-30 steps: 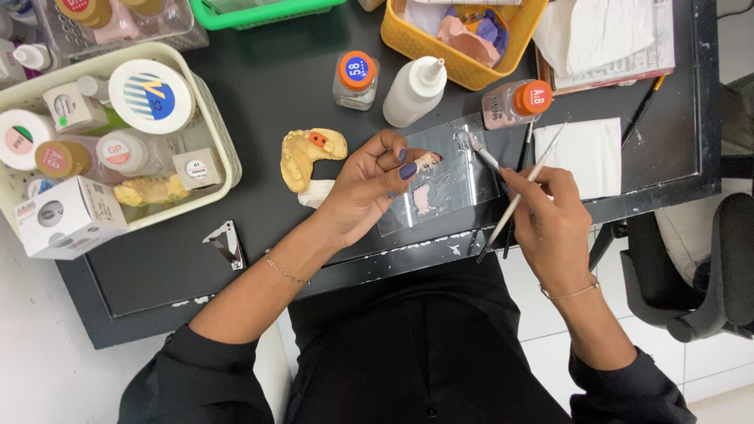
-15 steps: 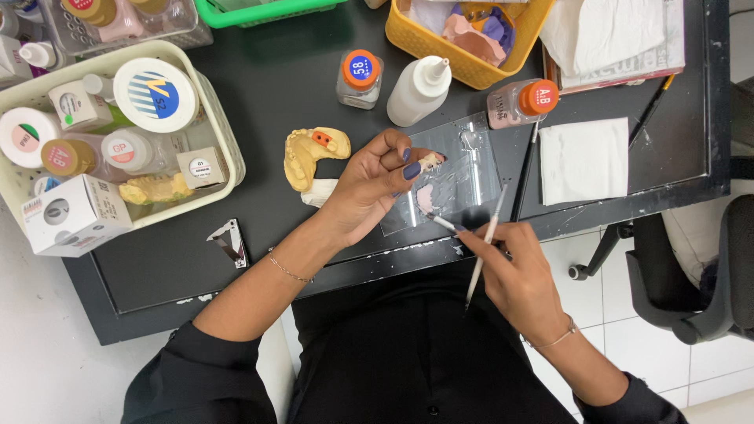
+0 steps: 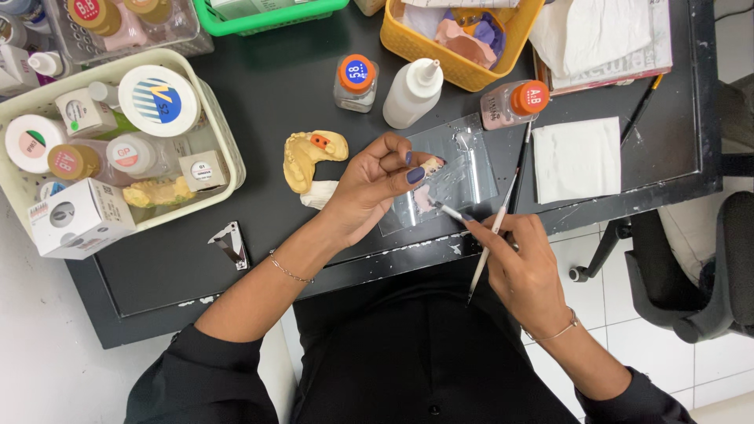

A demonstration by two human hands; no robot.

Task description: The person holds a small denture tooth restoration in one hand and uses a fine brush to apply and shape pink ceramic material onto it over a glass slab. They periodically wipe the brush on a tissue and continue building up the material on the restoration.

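Note:
My left hand point(image 3: 369, 184) pinches a small tooth-like piece point(image 3: 430, 166) between thumb and fingers above a clear glass slab point(image 3: 463, 177) on the black table point(image 3: 259, 102). Holding a thin brush point(image 3: 488, 239) like a pen, my right hand point(image 3: 525, 271) has the brush tip close under the small piece, over a pinkish smear on the slab. A second brush point(image 3: 521, 153) lies along the slab's right edge. A yellow dental cast point(image 3: 306, 155) sits just left of my left hand.
A cream basket point(image 3: 228, 149) of jars and boxes stands at the left. Two orange-capped bottles point(image 3: 355, 82) point(image 3: 514, 104) and a white squeeze bottle point(image 3: 412, 93) stand behind the slab. A yellow bin point(image 3: 463, 74), white tissue point(image 3: 577, 157), a pencil point(image 3: 642, 108) and a metal tool point(image 3: 230, 243) are nearby.
My right hand has come in from the right with the brush, moving left and down until the tip sits by the piece held in my left hand. My left hand barely moved.

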